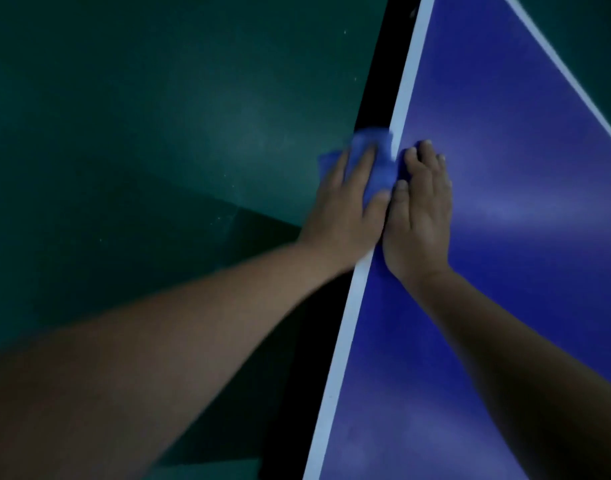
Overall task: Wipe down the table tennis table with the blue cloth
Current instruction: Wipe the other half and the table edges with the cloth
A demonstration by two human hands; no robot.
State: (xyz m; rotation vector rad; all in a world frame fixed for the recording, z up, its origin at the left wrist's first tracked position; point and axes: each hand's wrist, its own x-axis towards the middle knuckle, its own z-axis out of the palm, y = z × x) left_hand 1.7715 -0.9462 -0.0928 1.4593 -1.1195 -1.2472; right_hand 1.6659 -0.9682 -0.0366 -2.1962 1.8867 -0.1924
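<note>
Fingers of your left hand (338, 216) lie spread and fairly straight, pressing the blue cloth (380, 157) onto the white edge line (342, 341) of the blue surface (504, 271); part of the cloth hangs past the rim, over the green floor (124, 116). Your right hand (421, 216) rests flat on the surface just beside it, fingers straight, grasping nothing.

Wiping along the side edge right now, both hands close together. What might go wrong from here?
1. The blue cloth is bunched under the left hand and reaches past the white edge line. It may slip off toward the green floor.
2. The right hand lies flat on the table right beside the cloth. It could block the stroke or leave prints on the surface.
</note>
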